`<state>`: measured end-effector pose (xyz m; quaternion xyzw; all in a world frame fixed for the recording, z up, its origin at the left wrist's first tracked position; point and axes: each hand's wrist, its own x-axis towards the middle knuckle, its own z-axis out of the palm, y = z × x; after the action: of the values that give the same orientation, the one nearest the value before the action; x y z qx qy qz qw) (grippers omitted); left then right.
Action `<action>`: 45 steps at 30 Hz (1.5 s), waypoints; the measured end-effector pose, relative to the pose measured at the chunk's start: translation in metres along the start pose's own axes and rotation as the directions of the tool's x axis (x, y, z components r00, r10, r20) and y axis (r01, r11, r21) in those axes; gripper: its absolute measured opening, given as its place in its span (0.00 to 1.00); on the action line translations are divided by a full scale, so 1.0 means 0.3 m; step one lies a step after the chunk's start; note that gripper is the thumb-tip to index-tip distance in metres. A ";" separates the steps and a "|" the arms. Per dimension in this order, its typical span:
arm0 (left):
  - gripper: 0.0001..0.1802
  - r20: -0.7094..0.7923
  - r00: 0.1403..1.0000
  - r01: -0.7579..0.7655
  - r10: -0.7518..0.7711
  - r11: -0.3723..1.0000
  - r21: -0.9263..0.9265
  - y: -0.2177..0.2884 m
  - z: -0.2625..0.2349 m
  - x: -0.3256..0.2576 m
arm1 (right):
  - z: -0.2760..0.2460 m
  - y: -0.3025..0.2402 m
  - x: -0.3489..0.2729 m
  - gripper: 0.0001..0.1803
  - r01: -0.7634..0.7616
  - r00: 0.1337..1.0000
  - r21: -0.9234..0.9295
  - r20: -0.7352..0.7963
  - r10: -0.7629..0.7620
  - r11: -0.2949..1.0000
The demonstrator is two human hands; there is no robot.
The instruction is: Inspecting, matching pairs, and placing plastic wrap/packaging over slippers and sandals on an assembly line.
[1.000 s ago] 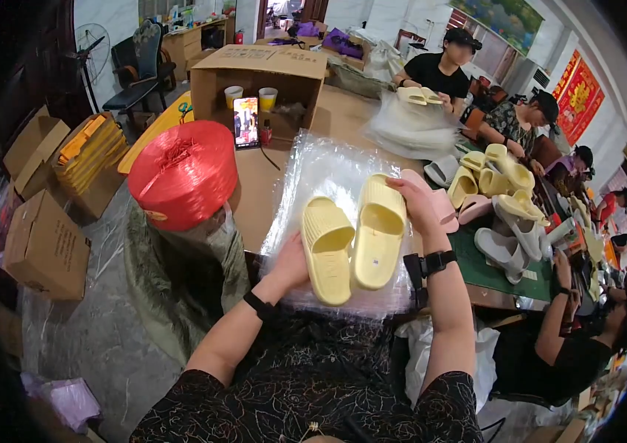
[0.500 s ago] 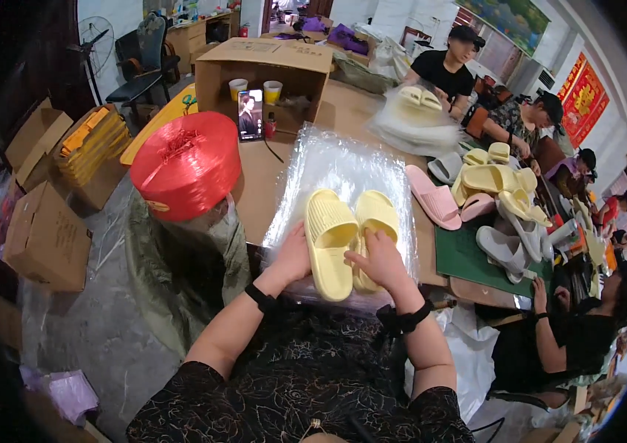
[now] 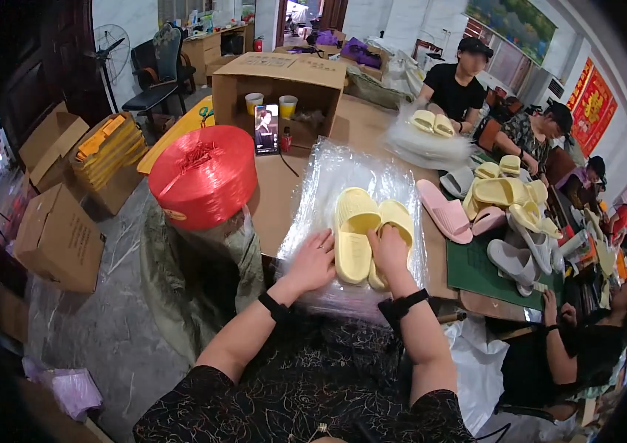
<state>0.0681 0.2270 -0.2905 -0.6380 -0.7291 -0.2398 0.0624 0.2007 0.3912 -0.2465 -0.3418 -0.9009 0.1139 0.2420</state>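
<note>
A pair of pale yellow slippers lies side by side, toes away from me, on a stack of clear plastic bags [image 3: 306, 214]. Flat on the plastic, fingers stretched out, my left hand [image 3: 313, 264] rests just beside the left slipper [image 3: 354, 255]. My right hand [image 3: 392, 257] grips the right slipper [image 3: 400, 215], its fingers reaching into the foot opening under the strap. The hand hides much of that slipper's sole.
Left of the bags stands a big red roll of plastic twine [image 3: 202, 177]. Behind are a lit phone [image 3: 266, 129] and an open cardboard box [image 3: 276, 70] with cups. A pink slipper [image 3: 444, 212] and a slipper pile [image 3: 505, 192] lie right. Co-workers [image 3: 453, 88] sit beyond.
The left slipper has come down flat onto the bags, and my left hand has let go of it and opened beside it. My right hand reaches further into the right slipper. The view has shifted slightly.
</note>
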 end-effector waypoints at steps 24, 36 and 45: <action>0.55 0.140 0.982 0.119 -0.125 0.992 0.051 0.079 -0.069 0.129 | -0.375 0.278 -0.306 0.24 -0.289 0.892 0.058 -0.346 0.291 0.956; 0.26 0.058 0.998 -0.023 0.035 0.983 -0.184 0.027 -0.126 0.067 | -0.435 0.211 -0.528 0.13 -0.211 0.949 0.453 -0.117 0.293 0.866; 0.10 0.033 0.998 0.052 -0.045 0.973 -0.224 0.072 -0.116 0.127 | -0.486 0.016 -0.527 0.13 -0.049 0.952 0.527 0.281 -0.120 0.848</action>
<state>0.0747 0.2478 -0.2390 -0.6262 -0.7134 -0.3135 -0.0262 0.3810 0.2945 -0.1799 -0.2236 -0.8672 0.4034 0.1876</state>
